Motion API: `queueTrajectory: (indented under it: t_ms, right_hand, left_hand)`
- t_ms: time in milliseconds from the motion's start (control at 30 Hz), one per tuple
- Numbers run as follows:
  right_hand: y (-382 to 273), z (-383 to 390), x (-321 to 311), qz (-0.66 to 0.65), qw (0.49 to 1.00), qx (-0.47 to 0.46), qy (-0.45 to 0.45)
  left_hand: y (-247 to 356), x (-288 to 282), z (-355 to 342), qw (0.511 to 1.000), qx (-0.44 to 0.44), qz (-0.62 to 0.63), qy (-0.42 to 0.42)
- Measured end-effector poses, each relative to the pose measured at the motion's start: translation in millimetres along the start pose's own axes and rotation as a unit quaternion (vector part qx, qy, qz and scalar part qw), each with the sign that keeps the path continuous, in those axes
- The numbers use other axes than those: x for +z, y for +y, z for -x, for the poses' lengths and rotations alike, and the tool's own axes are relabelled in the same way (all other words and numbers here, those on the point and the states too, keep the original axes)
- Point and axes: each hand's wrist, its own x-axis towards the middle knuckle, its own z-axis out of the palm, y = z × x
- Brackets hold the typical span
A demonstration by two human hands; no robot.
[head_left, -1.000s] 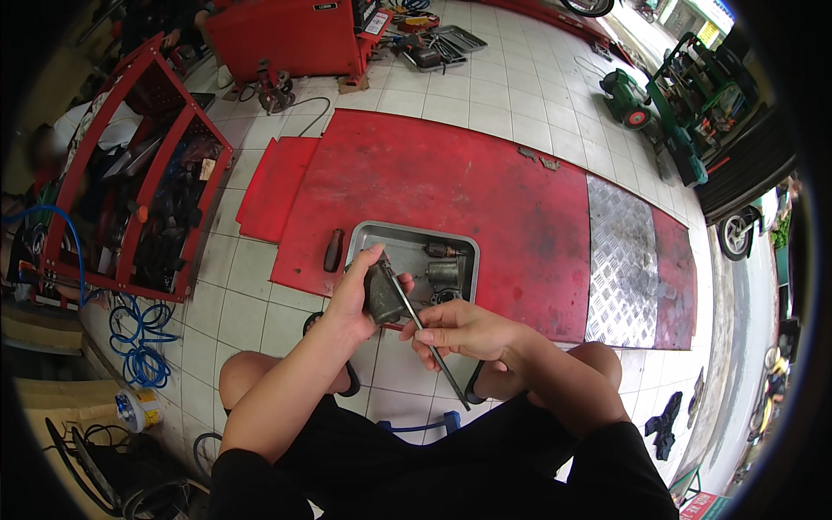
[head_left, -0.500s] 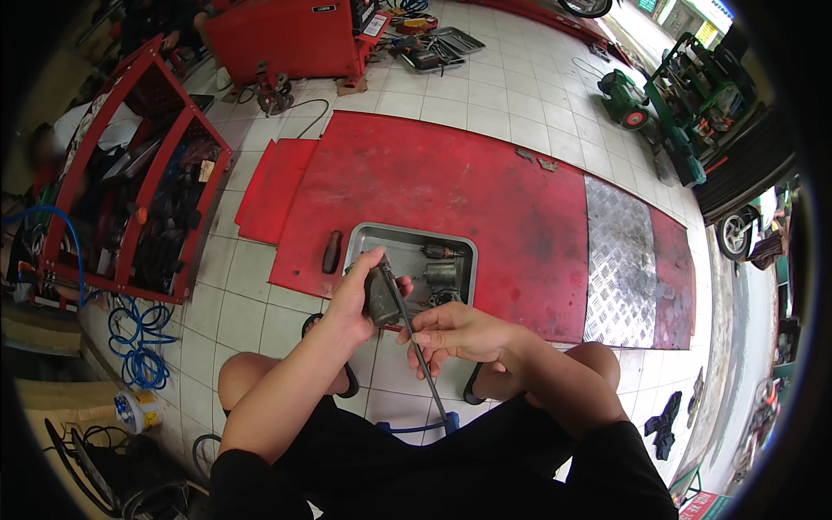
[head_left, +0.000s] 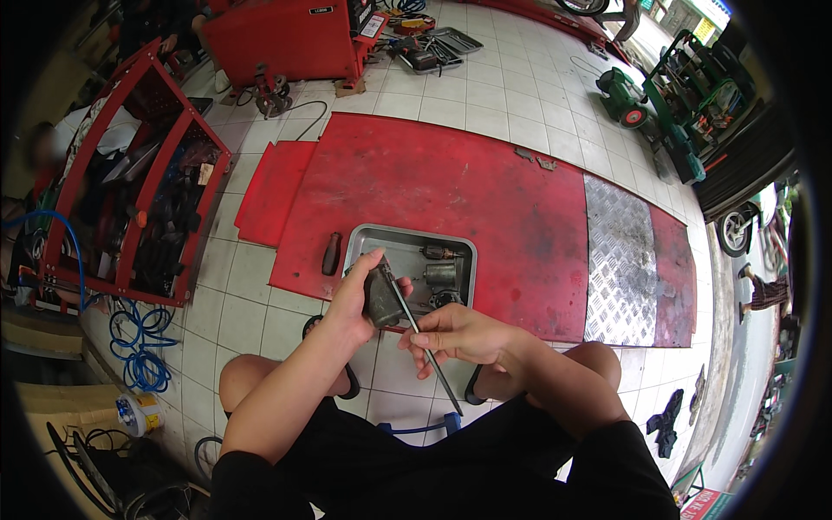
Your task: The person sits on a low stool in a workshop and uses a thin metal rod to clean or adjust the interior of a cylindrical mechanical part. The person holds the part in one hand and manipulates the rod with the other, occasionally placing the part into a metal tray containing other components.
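Note:
My left hand (head_left: 351,303) is wrapped round a dark grey metal cylinder (head_left: 383,303), which looks like a small motor housing, above the near edge of a grey metal tray (head_left: 407,231). A long thin metal rod (head_left: 444,380) slants across the cylinder's right side and down toward my knees. My right hand (head_left: 468,334) pinches this rod near its middle. In the tray lie a small part with a coppery section (head_left: 438,252), a second metal cylinder (head_left: 440,276) and a dark round part (head_left: 445,297). My left fingertips are partly hidden behind the cylinder.
The tray rests on a low red platform (head_left: 503,225); a dark tool handle (head_left: 331,253) lies to its left. A red tool cart (head_left: 186,130) and a coiled blue hose (head_left: 143,347) are at left. Green machinery (head_left: 624,97) stands far right. A person's leg (head_left: 767,293) shows outside.
The rod's lower end has swung slightly right and up, pinched in my right hand. My left hand and the cylinder barely move. At the far right, a passer-by has come into view.

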Motion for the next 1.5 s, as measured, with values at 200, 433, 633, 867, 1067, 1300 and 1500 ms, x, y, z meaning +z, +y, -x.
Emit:
queueTrajectory:
  t_ms: [200,433,633,867,1067,1300,1500]
  right_hand:
    - [-6.8,6.7,-1.3,0.014,0.999,0.014,-0.026]
    - [-0.4,0.7,-12.4,0.054,0.999,0.005,0.005]
    - [-7.1,4.6,3.9,0.004,1.000,-0.013,0.022]
    - [3.3,-1.4,-13.0,0.125,0.990,-0.038,0.059]
    - [-6.0,2.5,1.6,-0.015,0.999,-0.025,0.026]
    - [2.4,-1.3,-11.3,0.057,0.994,-0.043,0.082]
    - [1.3,-5.9,-6.2,0.066,0.992,-0.063,0.092]
  left_hand:
    - [-1.5,-1.5,-1.1,1.000,0.020,-0.017,-0.003]
    - [0.0,0.5,-1.9,1.000,0.021,-0.006,0.000]
    - [1.5,-5.4,-5.8,1.000,0.011,0.016,-0.011]
    - [2.7,7.0,1.6,0.999,0.029,-0.007,0.015]
    - [4.4,1.8,0.3,1.000,0.031,0.004,0.001]
    - [1.7,3.9,-0.6,0.999,0.030,0.000,0.014]
    - [3.0,-4.4,-5.6,0.999,0.032,0.032,0.004]
